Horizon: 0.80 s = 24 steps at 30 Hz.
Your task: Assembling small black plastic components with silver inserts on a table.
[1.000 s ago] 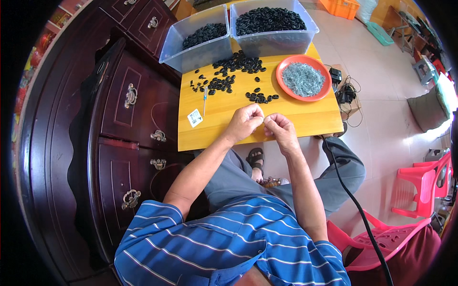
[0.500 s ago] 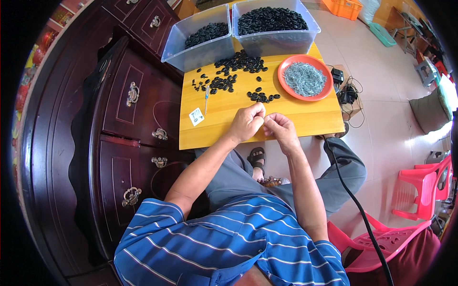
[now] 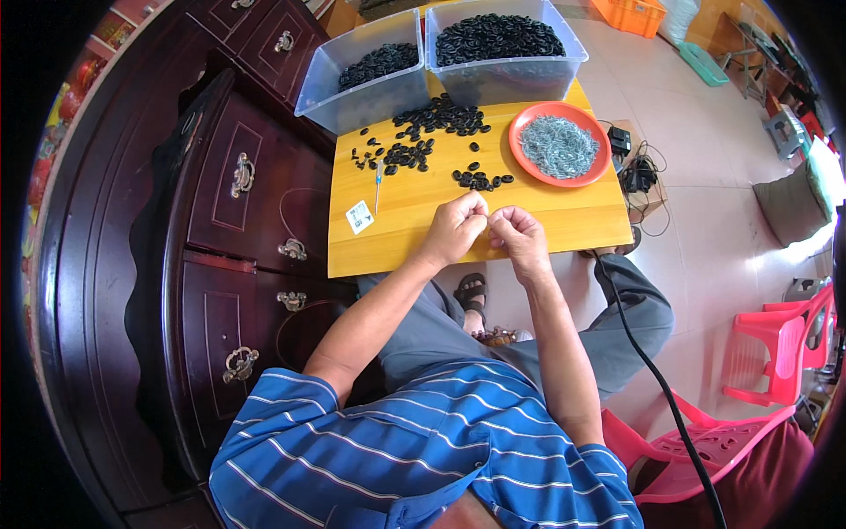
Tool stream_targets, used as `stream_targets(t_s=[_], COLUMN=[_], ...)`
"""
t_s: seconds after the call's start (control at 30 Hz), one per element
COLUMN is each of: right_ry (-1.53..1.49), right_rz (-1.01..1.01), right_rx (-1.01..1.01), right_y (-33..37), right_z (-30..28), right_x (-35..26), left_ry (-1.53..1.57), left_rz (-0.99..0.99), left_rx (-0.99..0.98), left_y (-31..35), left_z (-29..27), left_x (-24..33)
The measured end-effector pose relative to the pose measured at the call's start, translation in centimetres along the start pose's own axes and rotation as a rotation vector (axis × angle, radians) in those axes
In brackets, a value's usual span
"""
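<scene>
Pinching above the near part of the yellow table (image 3: 564, 212), in the head view, the left hand (image 3: 456, 229) and right hand (image 3: 521, 240) meet almost fingertip to fingertip. The left fingers are curled in, thumb against forefinger; the right thumb and forefinger close to a point. Whether a small piece sits between them I cannot tell. The hands are probably this close so both can work one tiny spot.

Taking the hands as the dial's centre, a small cluster of black rings (image 3: 480, 182) lies just beyond them at twelve o'clock, likely kept apart for easy reach. At half past one stands an orange plate (image 3: 564, 182) of silvery bits (image 3: 560, 145); its rim presumably keeps them from scattering. A larger spread of black rings lies at eleven, before two clear tubs (image 3: 361, 108) (image 3: 507, 81) of similar pieces, seemingly set back to spare working room. A blue-handled tool (image 3: 379, 179) lies between nine and ten, untouched, with a white card (image 3: 359, 217) at nine.
</scene>
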State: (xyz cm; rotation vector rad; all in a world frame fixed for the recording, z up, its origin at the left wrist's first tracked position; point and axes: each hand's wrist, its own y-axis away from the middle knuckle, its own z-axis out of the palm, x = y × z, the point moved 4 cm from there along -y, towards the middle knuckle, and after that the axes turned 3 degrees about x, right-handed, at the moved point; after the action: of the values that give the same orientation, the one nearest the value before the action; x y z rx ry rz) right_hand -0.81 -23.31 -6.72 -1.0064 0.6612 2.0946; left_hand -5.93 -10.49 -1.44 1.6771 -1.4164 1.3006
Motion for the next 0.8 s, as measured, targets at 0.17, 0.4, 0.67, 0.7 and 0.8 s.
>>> stream_targets(t_s=[0.17,0.4,0.67,0.7,0.8], right_ry=[0.135,0.240,0.216,0.218,0.218], right_rz=[-0.103,-0.044,-0.084,-0.087,-0.087], right_rx=[0.051,-0.034,-0.044,-0.044,-0.031], right_y=[0.4,0.4,0.7,0.7,0.6], right_z=[0.6,0.6,0.9,0.9,1.0], right_x=[0.1,-0.2,-0.4,-0.3,-0.1], left_ry=[0.165,0.114,0.240,0.307,0.349], left_rz=[-0.266,-0.102,-0.165,-0.190,-0.223], left_rx=[-0.073,-0.092,-0.091,-0.057,-0.031], left_y=[0.8,1.6,1.5,1.5,1.6], left_z=[-0.4,-1.0,-0.9,-0.8,-0.7], left_x=[-0.7,-0.5,0.1,-0.1,-0.5])
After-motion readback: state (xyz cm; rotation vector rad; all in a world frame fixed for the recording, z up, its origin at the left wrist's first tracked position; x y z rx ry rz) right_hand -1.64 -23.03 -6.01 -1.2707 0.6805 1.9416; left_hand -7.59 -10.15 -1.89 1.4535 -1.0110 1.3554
